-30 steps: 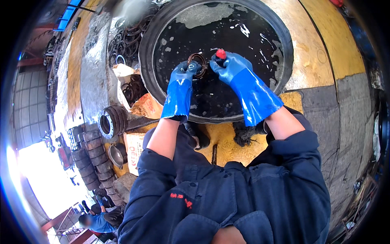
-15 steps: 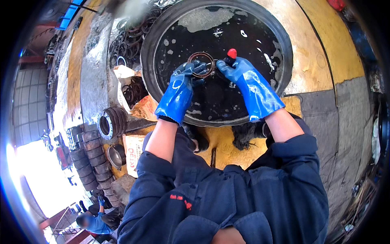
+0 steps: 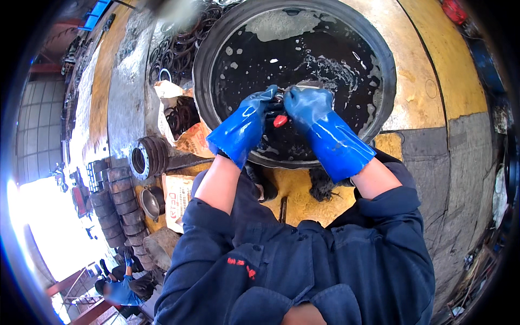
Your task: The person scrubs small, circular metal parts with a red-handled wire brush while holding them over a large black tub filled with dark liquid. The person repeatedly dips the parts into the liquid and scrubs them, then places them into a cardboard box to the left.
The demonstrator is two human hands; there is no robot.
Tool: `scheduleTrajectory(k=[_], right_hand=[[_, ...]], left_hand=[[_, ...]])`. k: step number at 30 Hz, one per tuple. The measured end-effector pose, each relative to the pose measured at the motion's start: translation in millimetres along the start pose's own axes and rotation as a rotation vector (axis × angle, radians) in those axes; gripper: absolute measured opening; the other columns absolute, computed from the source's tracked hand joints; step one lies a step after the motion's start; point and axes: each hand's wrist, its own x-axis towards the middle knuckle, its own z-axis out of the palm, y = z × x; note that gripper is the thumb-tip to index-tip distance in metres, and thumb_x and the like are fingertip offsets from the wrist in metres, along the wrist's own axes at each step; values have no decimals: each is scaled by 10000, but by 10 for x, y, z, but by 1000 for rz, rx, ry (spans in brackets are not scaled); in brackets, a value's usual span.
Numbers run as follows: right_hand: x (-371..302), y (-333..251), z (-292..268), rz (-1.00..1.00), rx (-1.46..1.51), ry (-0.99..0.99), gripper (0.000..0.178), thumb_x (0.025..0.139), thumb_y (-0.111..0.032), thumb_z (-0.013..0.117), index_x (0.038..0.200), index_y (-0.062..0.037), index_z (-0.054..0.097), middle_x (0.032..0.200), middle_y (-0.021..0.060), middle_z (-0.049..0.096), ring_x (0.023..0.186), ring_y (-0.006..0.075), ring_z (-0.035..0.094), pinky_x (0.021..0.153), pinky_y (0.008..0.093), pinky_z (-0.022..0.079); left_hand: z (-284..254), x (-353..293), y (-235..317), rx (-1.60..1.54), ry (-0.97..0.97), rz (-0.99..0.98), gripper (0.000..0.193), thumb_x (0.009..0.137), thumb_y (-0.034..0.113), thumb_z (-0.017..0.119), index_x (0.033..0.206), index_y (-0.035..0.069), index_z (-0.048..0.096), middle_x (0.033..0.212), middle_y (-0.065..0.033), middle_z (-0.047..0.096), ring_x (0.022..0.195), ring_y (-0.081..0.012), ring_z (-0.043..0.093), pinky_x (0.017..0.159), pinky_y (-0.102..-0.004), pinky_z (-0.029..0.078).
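Note:
Both my hands wear long blue rubber gloves and work close together over a wide round basin [image 3: 385, 81] of dark liquid. My left hand [image 3: 259, 104] is closed on a dark ring [image 3: 279, 96], most of which the gloves hide. Against it my right hand [image 3: 309, 105] is closed in a fist round a hand tool with a red-ended handle [image 3: 280, 121]. The red end sticks out between the gloves, pointing down toward me. The tool's working end cannot be made out. Patches of foam and bright bubbles float on the liquid.
Left of the basin stands an open bag [image 3: 181, 116] of dark rings, with a heap of rings [image 3: 181, 46] beyond. Nearer are stacked metal rings [image 3: 147, 157], a metal pan [image 3: 151, 203] and a paper bag [image 3: 177, 201]. Another person [image 3: 122, 290] sits far at lower left.
My hands have come together, the right moving left to the ring. The tool's red end has swung from pointing up to pointing down. Fresh bubbles streak the liquid beyond my right hand.

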Motion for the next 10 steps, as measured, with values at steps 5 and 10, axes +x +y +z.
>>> scheduleTrajectory(k=[5, 10], right_hand=[[-59, 93, -5, -13, 106, 110, 104, 922, -149, 675, 1008, -124, 728, 973, 97, 749, 902, 292, 752, 741, 431, 593], [54, 524, 98, 541, 1107, 51, 396, 939, -432, 758, 1168, -109, 766, 1167, 122, 779, 1010, 283, 763, 869, 432, 591]], left_hand=[[-150, 111, -71, -88, 33, 9, 288, 1036, 230, 615, 1214, 15, 689, 1140, -154, 734, 1059, -263, 733, 896, -351, 601], [-157, -1, 92, 46, 149, 78, 336, 1059, 229, 559, 1310, 32, 663, 1210, -138, 747, 1016, -265, 752, 813, -343, 612]])
